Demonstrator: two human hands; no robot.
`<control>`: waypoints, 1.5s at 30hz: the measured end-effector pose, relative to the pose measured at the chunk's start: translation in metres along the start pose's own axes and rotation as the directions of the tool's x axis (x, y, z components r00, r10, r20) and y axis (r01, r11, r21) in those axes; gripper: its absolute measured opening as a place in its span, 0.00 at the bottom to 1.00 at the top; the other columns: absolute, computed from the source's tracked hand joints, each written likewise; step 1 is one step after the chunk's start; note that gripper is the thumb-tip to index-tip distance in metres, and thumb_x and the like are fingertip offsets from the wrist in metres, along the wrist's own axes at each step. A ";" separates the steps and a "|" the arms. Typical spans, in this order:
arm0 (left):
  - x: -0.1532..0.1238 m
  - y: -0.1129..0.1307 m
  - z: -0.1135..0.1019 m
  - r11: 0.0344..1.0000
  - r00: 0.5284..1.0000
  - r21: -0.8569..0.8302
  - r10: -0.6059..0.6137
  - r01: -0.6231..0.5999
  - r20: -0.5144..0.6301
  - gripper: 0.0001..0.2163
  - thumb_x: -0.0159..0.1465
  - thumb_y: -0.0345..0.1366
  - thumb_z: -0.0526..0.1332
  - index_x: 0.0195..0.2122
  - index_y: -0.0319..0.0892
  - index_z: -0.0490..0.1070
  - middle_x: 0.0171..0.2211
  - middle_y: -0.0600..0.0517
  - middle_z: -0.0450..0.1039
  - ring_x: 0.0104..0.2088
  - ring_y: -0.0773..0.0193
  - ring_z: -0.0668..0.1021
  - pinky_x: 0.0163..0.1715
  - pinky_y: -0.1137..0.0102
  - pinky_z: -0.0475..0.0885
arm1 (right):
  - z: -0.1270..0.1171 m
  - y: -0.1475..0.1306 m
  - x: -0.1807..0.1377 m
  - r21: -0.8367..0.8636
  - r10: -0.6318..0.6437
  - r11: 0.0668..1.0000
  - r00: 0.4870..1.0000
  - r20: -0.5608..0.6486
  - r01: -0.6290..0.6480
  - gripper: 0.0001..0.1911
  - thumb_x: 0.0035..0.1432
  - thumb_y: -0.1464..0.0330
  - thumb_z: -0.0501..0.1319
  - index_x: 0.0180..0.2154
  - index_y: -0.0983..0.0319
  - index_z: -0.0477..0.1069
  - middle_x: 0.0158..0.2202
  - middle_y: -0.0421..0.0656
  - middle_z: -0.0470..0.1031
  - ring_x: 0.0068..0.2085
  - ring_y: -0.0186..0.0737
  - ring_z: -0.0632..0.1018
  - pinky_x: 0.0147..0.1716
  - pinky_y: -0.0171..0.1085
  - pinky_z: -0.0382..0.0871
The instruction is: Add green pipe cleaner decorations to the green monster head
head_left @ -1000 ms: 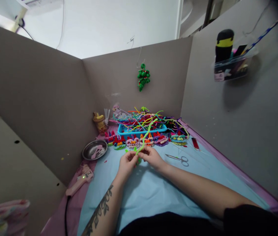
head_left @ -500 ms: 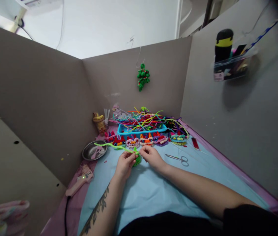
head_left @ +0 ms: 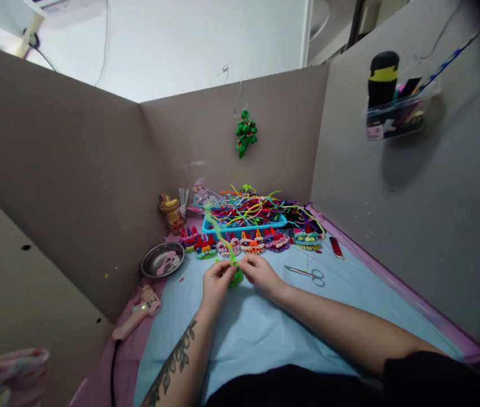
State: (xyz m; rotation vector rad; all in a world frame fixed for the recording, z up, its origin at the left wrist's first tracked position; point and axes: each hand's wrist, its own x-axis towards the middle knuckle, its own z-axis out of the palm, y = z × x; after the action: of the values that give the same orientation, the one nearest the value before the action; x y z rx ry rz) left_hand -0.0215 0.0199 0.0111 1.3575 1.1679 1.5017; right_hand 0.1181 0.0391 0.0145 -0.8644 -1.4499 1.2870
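Observation:
My left hand [head_left: 216, 282] and my right hand [head_left: 256, 270] meet over the light blue mat [head_left: 265, 333], fingers pinched on a green pipe cleaner piece [head_left: 235, 276]. Its coiled green part sits between my fingertips. A long free end [head_left: 218, 232] sticks up and back, blurred by motion. Just beyond my hands stands a row of small colourful pipe cleaner figures [head_left: 248, 243].
A blue tray [head_left: 240, 226] heaped with coloured pipe cleaners stands at the back. Scissors [head_left: 310, 274] lie right of my hands, a metal dish [head_left: 162, 259] and a pink glue gun [head_left: 138, 314] on the left. Grey partition walls enclose the desk; a green ornament [head_left: 246, 133] hangs on the back one.
The free green end swung from up-right, to pointing left, to up and back now. Both hands stayed in place, still pinched on the coil.

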 end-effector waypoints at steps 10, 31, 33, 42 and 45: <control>-0.002 0.005 -0.004 0.992 0.997 0.107 0.069 -0.072 0.032 0.08 0.51 0.39 0.64 0.26 0.38 0.73 0.24 0.52 0.71 0.25 0.68 0.71 0.27 0.74 0.66 | 0.002 -0.006 -0.002 0.139 0.143 0.978 0.987 0.072 -0.152 0.14 0.47 0.61 0.59 0.20 0.62 0.57 0.14 0.32 0.55 0.16 0.26 0.54 0.15 0.29 0.44; -0.004 0.009 -0.004 0.947 0.966 0.320 -0.054 -0.031 0.253 0.07 0.46 0.35 0.64 0.17 0.38 0.71 0.16 0.54 0.65 0.19 0.70 0.64 0.20 0.75 0.57 | -0.026 -0.011 0.006 -0.417 -0.190 0.861 0.944 0.270 0.292 0.07 0.47 0.70 0.61 0.19 0.63 0.69 0.20 0.38 0.68 0.24 0.32 0.67 0.24 0.31 0.59; -0.005 0.007 -0.004 0.936 0.959 0.349 -0.054 -0.048 0.277 0.07 0.47 0.35 0.63 0.17 0.38 0.71 0.16 0.55 0.65 0.19 0.70 0.64 0.20 0.75 0.56 | -0.026 -0.012 0.006 -0.404 -0.191 0.865 0.940 0.282 0.297 0.07 0.45 0.70 0.62 0.19 0.64 0.69 0.19 0.37 0.67 0.24 0.32 0.67 0.24 0.31 0.59; -0.007 0.014 0.000 0.968 0.951 0.250 -0.079 0.002 0.299 0.10 0.49 0.40 0.64 0.18 0.37 0.70 0.15 0.55 0.63 0.18 0.71 0.63 0.19 0.75 0.55 | -0.025 -0.020 0.001 -0.283 -0.076 0.947 0.961 0.266 0.154 0.07 0.49 0.67 0.60 0.27 0.65 0.72 0.21 0.38 0.69 0.20 0.29 0.68 0.19 0.29 0.61; -0.008 0.017 0.001 0.977 0.934 0.202 -0.132 0.066 0.332 0.13 0.51 0.44 0.62 0.22 0.37 0.72 0.16 0.55 0.64 0.16 0.73 0.62 0.16 0.76 0.55 | -0.024 -0.022 0.001 -0.191 -0.066 0.976 0.977 0.205 0.106 0.09 0.48 0.64 0.61 0.27 0.65 0.71 0.21 0.38 0.70 0.20 0.30 0.69 0.19 0.29 0.62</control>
State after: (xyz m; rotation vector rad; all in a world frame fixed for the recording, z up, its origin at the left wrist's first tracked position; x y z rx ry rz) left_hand -0.0191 0.0078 0.0251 1.5872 1.1525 1.0475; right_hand 0.1428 0.0432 0.0353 -0.8115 -1.7793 1.2019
